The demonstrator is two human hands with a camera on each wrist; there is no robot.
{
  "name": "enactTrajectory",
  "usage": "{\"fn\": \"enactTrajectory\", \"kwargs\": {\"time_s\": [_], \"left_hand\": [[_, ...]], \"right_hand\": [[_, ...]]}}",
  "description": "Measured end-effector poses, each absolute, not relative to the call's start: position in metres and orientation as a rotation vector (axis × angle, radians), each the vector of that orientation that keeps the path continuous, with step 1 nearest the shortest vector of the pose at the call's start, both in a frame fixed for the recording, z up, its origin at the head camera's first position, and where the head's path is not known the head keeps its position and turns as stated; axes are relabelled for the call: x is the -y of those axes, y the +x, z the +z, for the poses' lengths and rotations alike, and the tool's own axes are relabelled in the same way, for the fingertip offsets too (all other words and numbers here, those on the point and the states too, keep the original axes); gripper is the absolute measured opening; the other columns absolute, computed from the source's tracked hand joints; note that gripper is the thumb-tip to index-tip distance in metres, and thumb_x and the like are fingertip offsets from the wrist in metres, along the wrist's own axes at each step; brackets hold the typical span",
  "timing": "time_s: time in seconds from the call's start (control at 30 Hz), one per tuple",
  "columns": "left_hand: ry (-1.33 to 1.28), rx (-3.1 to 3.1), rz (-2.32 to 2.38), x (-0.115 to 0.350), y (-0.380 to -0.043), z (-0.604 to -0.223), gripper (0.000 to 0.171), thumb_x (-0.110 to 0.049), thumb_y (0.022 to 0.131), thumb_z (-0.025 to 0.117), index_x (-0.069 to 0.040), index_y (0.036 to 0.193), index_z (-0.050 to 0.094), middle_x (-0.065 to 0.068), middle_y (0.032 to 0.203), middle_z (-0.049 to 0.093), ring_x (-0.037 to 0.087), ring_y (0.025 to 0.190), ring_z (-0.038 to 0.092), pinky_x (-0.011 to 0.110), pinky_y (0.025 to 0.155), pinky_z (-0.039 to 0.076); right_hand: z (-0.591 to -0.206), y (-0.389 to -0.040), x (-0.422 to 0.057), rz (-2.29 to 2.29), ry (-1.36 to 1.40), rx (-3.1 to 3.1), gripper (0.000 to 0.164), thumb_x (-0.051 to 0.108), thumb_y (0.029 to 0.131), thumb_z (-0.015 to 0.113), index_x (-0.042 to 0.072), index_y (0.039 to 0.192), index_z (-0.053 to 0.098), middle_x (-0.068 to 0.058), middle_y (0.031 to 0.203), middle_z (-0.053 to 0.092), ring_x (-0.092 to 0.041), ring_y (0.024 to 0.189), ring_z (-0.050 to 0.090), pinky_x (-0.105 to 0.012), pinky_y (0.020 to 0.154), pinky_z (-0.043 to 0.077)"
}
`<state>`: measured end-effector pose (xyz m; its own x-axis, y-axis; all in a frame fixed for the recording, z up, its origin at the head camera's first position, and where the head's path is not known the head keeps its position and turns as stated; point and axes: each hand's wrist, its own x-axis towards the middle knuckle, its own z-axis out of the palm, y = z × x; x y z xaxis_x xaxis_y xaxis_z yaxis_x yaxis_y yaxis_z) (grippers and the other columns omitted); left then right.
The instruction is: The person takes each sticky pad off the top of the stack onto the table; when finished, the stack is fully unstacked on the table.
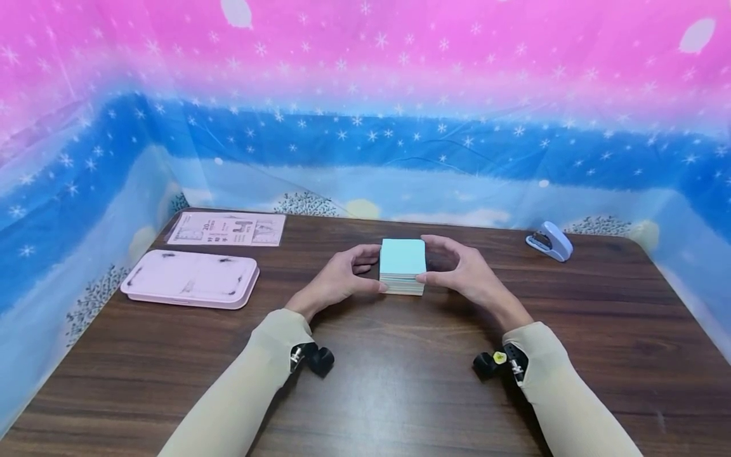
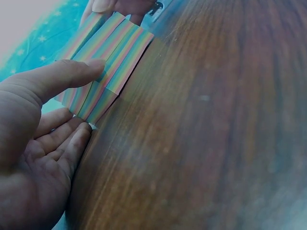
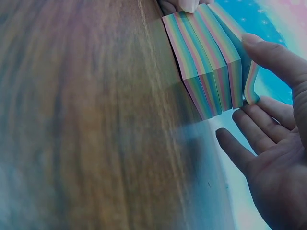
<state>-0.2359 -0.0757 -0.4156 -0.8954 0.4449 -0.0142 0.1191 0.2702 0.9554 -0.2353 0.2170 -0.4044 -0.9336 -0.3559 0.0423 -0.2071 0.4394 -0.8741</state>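
Observation:
A squarish stack of note pads (image 1: 401, 284) with a mint-green top sits on the table between both hands. Striped pastel edges of several pads (image 2: 117, 57) show in the left wrist view. My left hand (image 1: 338, 277) holds the stack's left side, thumb on the near face and fingers toward the far side. At the right side, my right hand (image 1: 469, 271) pinches the uppermost pad (image 3: 251, 86) between thumb and fingertips. That pad bends and stands slightly apart from those under it in the right wrist view. The far side of the stack is hidden in the head view.
A pink flat case (image 1: 191, 279) lies at the left of the brown wooden table (image 1: 365, 393). Behind it is a pink printed card (image 1: 228, 229). A pale lavender hole punch or stapler-like tool (image 1: 551, 242) stands at the back right. Patterned cloth (image 1: 365, 139) surrounds the table.

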Motion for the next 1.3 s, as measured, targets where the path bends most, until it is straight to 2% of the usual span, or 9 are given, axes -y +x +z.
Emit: {"fn": "enactTrajectory", "kwargs": {"time_s": [0.5, 0.87, 1.3], "left_hand": [[0.514, -2.268, 1.667, 0.0768, -0.2361, -0.4168, 0.082, -0.011, 0.087, 0.089, -0.004, 0.158, 0.048, 0.014, 0.157, 0.052, 0.033, 0.141, 0.053, 0.045, 0.117, 0.044], [0.501, -2.279, 1.653, 0.0784, -0.2362, -0.4145, 0.083, -0.013, 0.087, 0.089, -0.006, 0.158, 0.048, 0.012, 0.157, 0.053, 0.031, 0.141, 0.053, 0.045, 0.116, 0.045], [0.510, -2.259, 1.675, 0.0770, -0.2365, -0.4165, 0.083, -0.014, 0.087, 0.089, -0.007, 0.159, 0.048, 0.012, 0.157, 0.053, 0.031, 0.141, 0.053, 0.046, 0.116, 0.044]], "right_hand": [[-0.4021, -0.2327, -0.2154, -1.581, -0.542, -2.507, 0.082, 0.034, 0.090, 0.089, 0.016, 0.160, 0.049, -0.007, 0.158, 0.051, -0.030, 0.143, 0.051, -0.060, 0.115, 0.042], [-0.3985, -0.2326, -0.2139, -1.617, -0.577, -2.489, 0.079, 0.029, 0.091, 0.089, 0.016, 0.159, 0.050, -0.008, 0.156, 0.053, -0.029, 0.142, 0.052, -0.057, 0.116, 0.043], [-0.3970, -0.2312, -0.2133, -1.610, -0.566, -2.536, 0.080, 0.032, 0.089, 0.090, 0.015, 0.158, 0.052, -0.008, 0.154, 0.055, -0.032, 0.140, 0.055, -0.057, 0.113, 0.046]]}}
